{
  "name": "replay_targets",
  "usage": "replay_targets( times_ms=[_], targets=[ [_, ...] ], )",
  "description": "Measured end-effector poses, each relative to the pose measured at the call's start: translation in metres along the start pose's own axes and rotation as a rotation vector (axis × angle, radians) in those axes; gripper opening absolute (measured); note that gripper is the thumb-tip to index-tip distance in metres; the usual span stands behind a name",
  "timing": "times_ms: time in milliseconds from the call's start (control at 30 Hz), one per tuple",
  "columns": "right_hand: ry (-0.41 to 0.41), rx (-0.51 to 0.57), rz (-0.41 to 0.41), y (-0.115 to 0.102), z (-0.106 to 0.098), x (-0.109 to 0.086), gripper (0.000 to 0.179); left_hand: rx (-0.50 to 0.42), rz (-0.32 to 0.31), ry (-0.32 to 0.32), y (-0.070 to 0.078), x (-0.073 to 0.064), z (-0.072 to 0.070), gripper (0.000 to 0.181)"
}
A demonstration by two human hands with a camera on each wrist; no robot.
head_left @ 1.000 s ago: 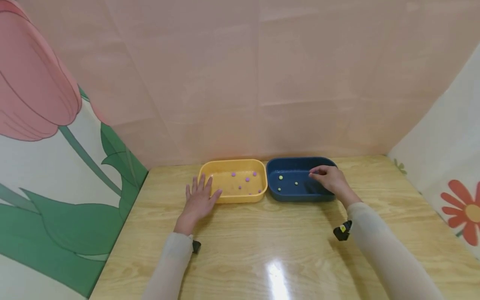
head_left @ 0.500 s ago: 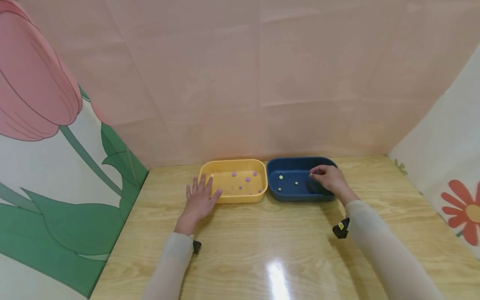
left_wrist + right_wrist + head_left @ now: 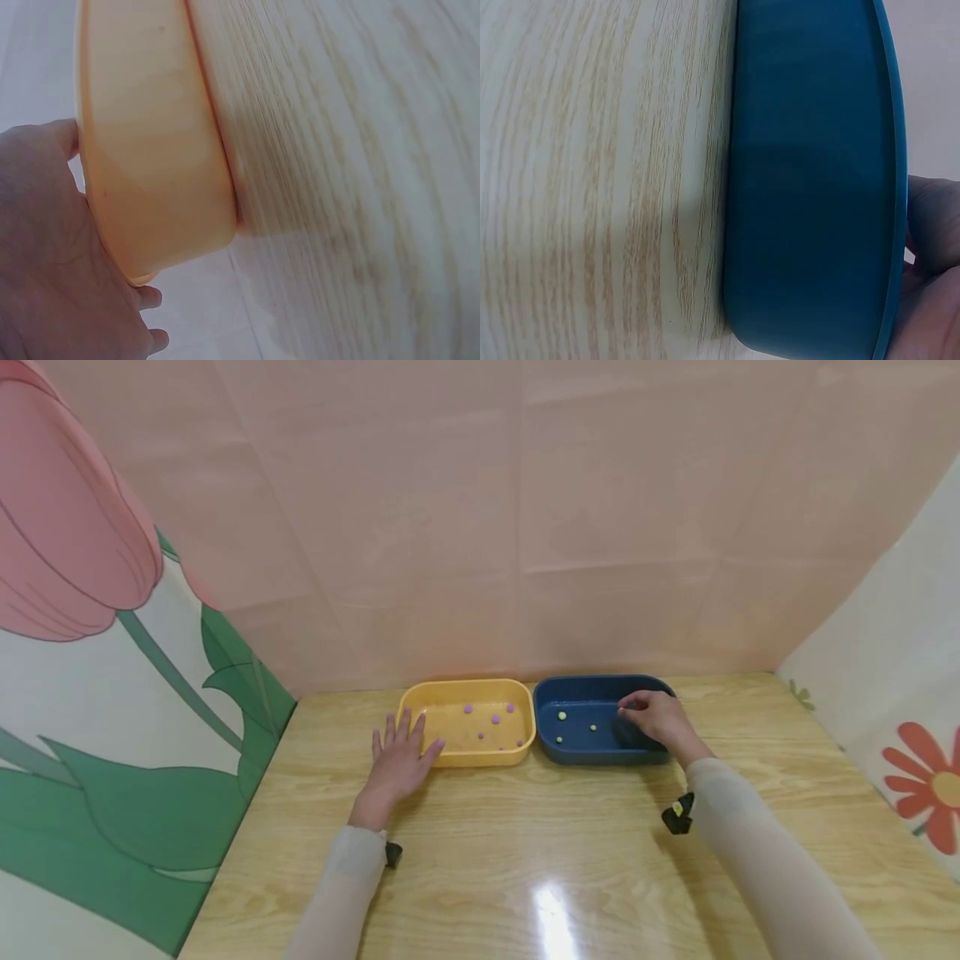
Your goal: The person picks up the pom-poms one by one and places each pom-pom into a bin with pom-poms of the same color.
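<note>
My left hand has its fingers spread over the left end of a yellow tray. In the left wrist view the palm lies beside the wall of the tray. Several small purple balls are scattered on its floor. My right hand reaches over the right end of a dark blue tray, thumb and forefinger tips close together. Whether anything sits between those tips is too small to tell. Three small yellow-green balls lie in the blue tray's left and middle. In the right wrist view its wall hides the fingertips.
Both trays stand side by side at the back of a wood-grain table, close to a pink cloth backdrop. Flower-printed panels flank the table. A black wrist camera hangs under the right sleeve.
The right wrist and its camera have shifted slightly left, while the fingertips stay over the blue tray. My left hand, the trays and the visible balls stay put.
</note>
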State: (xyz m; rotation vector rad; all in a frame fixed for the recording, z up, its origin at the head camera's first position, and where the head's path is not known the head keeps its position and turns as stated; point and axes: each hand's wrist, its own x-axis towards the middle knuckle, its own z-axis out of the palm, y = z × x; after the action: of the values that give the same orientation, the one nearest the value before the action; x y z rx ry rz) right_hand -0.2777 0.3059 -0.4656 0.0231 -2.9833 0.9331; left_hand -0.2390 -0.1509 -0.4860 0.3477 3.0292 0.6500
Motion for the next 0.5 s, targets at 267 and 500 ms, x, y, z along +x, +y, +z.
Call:
replay_targets(
  times_ms=[267, 500],
  targets=[
    [-0.002, -0.023, -0.004, 0.0016, 0.0002, 0.0022, 0.027, 0.01, 0.008, 0.003, -0.0014, 0.0005, 0.0001, 0.077],
    [-0.024, -0.046, 0.03, 0.0035, 0.0013, 0.0045, 0.027, -0.005, 0.0, -0.002, -0.0009, 0.0005, 0.0002, 0.077]
  ],
)
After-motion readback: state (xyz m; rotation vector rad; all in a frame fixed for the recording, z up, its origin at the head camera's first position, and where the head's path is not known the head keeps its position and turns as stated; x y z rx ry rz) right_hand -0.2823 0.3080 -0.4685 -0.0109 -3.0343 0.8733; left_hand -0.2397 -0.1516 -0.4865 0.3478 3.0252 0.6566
